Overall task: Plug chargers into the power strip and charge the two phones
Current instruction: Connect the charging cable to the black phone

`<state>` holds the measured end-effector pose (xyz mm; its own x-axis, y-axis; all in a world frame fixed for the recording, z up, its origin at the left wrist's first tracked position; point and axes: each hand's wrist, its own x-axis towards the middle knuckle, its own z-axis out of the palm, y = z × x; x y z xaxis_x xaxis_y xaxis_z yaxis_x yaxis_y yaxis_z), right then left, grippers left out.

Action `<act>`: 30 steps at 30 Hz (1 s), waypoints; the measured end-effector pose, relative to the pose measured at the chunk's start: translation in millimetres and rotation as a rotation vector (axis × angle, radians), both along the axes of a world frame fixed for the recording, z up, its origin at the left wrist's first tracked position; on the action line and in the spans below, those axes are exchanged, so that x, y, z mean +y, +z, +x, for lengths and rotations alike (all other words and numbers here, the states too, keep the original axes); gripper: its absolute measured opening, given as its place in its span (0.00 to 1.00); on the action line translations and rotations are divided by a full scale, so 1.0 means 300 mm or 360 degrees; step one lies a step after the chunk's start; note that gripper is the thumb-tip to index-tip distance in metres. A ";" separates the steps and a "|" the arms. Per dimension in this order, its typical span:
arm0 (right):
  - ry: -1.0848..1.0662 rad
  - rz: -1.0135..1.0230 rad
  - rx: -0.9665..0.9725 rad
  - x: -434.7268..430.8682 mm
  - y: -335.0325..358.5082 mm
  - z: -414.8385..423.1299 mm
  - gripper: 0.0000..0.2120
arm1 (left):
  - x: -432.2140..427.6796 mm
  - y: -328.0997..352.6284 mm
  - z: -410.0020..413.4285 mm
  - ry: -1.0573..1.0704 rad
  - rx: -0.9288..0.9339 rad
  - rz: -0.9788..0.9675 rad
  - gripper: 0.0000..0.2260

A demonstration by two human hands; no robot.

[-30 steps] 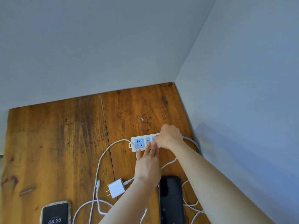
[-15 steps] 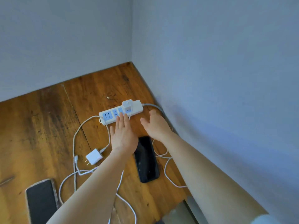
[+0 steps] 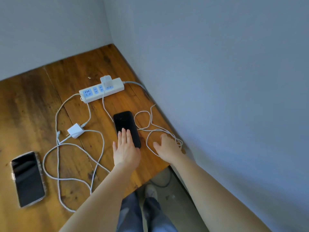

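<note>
A white power strip [image 3: 93, 93] lies near the table's far corner, with one white charger [image 3: 106, 81] plugged into its right end. That charger's cable [image 3: 150, 121] loops past a black phone [image 3: 125, 124]. My left hand [image 3: 125, 149] rests flat with its fingers on the black phone's near end. Over the cable loops beside the wall, my right hand [image 3: 167, 146] is spread with fingers apart. A second white charger [image 3: 75, 130] lies unplugged on the wood with its cable [image 3: 70, 178] coiled around. A second phone [image 3: 27, 179] with a dark screen lies at the left.
The wooden table [image 3: 33, 106] sits in a corner between two grey walls [image 3: 217, 81]. Its near edge is cut away at the right, where my legs and shoe [image 3: 150, 191] show over the floor. The strip's own cord [image 3: 135, 84] runs toward the wall.
Both hands have pulled back from the power strip toward me. The left hand now lies on the black phone; the right hand has come down onto the cable loops.
</note>
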<state>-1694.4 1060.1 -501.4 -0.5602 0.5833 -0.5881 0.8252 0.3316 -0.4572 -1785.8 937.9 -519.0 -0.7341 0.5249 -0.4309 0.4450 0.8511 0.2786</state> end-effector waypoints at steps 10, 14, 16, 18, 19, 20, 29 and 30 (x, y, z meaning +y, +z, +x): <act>0.0056 0.0148 0.0090 0.043 -0.078 0.122 0.17 | 0.011 -0.062 0.042 0.0349 -0.0004 0.0123 0.35; 0.0077 0.0351 0.0230 0.092 -0.113 0.025 0.18 | 0.061 -0.088 -0.043 0.0386 0.0156 0.0158 0.41; 0.0073 0.0448 0.0304 0.120 -0.134 -0.031 0.16 | 0.078 -0.100 -0.066 0.0434 0.0148 0.0133 0.46; 0.0089 0.0527 0.0362 0.141 -0.155 -0.086 0.15 | 0.090 -0.110 -0.079 0.0470 0.0129 0.0078 0.51; 0.0102 0.0553 0.0372 0.148 -0.159 -0.109 0.15 | 0.094 -0.112 -0.079 0.0478 0.0121 0.0057 0.53; 0.0122 0.0565 0.0369 0.151 -0.169 -0.135 0.15 | 0.098 -0.118 -0.082 0.0499 0.0108 0.0039 0.54; 0.0308 0.0640 0.0287 0.114 -0.200 -0.201 0.09 | 0.075 -0.119 -0.102 0.0758 -0.0068 0.0047 0.61; 0.0298 0.0622 0.0313 0.106 -0.200 -0.192 0.07 | 0.056 -0.116 -0.107 0.0748 -0.0080 0.0055 0.61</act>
